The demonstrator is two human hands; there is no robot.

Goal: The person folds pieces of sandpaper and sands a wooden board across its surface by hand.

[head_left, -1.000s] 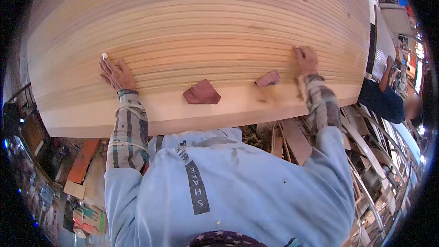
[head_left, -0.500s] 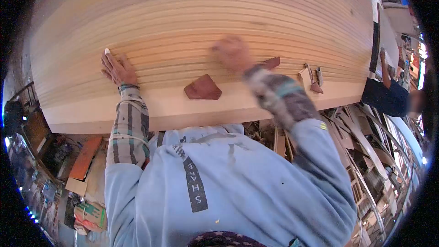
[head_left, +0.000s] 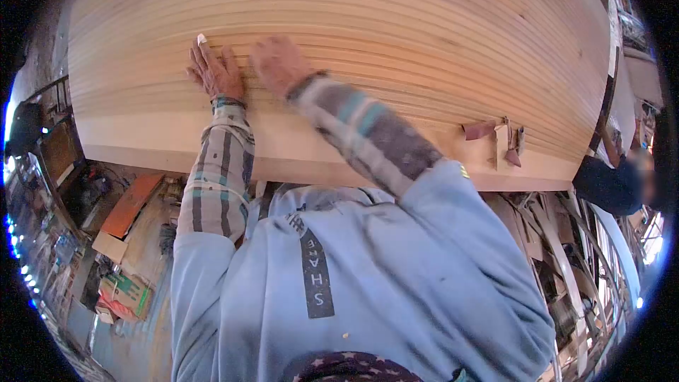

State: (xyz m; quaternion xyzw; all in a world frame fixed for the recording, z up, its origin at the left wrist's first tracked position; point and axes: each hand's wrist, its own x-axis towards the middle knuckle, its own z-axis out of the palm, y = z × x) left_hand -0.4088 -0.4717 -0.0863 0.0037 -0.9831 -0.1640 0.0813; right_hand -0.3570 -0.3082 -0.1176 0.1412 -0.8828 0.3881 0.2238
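My left hand (head_left: pixel 216 74) lies flat on a large grooved wooden panel (head_left: pixel 396 35), fingers stretched out, with a white wrap on one fingertip. Close to its right, my right hand (head_left: pixel 280 64) presses down on the grooves, its fingers curled and slightly blurred. Whatever may be under those fingers is hidden. Toward the right of the panel lies a reddish-brown piece that looks like sandpaper (head_left: pixel 479 129). Beside it are a pale flat strip (head_left: pixel 501 145) and a smaller folded reddish-brown piece (head_left: pixel 513 158).
Another person's dark sleeve (head_left: pixel 607 182) shows at the panel's right end. Below the front edge, long strips and scrap (head_left: pixel 559 255) crowd the right side. An orange board (head_left: pixel 132 204) and a cardboard box (head_left: pixel 124 297) are on the floor at left.
My right hand has moved left along the grooves, close to my left hand. The view has shifted. The larger reddish-brown piece no longer shows where my right forearm now crosses the panel.
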